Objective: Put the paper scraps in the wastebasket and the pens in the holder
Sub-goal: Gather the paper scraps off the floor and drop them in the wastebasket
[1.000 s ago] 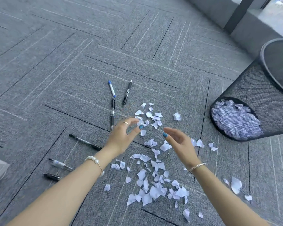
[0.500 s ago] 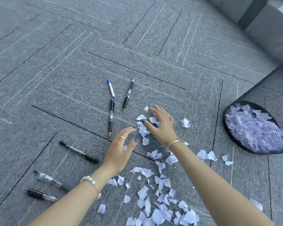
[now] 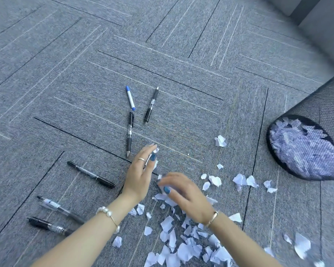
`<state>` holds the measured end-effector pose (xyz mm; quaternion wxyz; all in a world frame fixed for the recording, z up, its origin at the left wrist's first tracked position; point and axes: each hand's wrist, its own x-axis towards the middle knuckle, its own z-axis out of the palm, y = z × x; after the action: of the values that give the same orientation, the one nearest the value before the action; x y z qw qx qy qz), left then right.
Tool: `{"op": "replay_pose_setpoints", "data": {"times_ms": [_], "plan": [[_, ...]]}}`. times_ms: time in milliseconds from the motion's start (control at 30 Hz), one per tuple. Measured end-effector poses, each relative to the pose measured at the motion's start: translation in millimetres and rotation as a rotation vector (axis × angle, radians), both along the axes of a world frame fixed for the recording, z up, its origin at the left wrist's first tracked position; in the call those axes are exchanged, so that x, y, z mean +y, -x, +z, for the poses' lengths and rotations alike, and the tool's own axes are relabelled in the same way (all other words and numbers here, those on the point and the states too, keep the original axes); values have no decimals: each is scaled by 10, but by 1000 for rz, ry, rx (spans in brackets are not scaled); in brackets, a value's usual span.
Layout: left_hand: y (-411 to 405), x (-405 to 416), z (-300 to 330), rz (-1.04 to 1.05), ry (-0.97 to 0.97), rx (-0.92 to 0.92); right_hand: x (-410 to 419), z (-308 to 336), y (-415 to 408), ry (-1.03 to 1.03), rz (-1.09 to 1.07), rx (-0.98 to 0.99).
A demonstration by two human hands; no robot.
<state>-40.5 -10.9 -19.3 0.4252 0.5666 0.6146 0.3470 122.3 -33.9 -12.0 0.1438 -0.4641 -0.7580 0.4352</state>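
Both hands work as a rake on the floor: the left hand [image 3: 141,176] is cupped, pinching some paper scraps [image 3: 183,245], and the blurred right hand [image 3: 183,195] curls over others. The wastebasket [image 3: 316,143] lies tipped at the right edge; the pens [image 3: 130,120] wait untouched beyond.

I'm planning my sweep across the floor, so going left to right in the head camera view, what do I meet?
Two clear-barrelled pens → black marker → blue-capped pen → left hand → right hand → crumpled scrap → mesh wastebasket.
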Motion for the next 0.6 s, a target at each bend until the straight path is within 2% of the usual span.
{"op": "replay_pose_setpoints", "data": {"times_ms": [133,233,333,467,600], "plan": [[-97,-76,-52,-92,-8,48,-313,79,-146,105,-51,115],[-143,-111,-76,-94,-14,53,-254,130,-308,146,-213,232],[-213,-158,-75,-123,-21,61,-24,166,-533,70,-411,280],[-301,-254,-97,-158,-21,53,428,40,-847,-125,-566,95],[-312,-236,-24,-80,52,-91,632,-136,-889,-151,-560,-204]]}}
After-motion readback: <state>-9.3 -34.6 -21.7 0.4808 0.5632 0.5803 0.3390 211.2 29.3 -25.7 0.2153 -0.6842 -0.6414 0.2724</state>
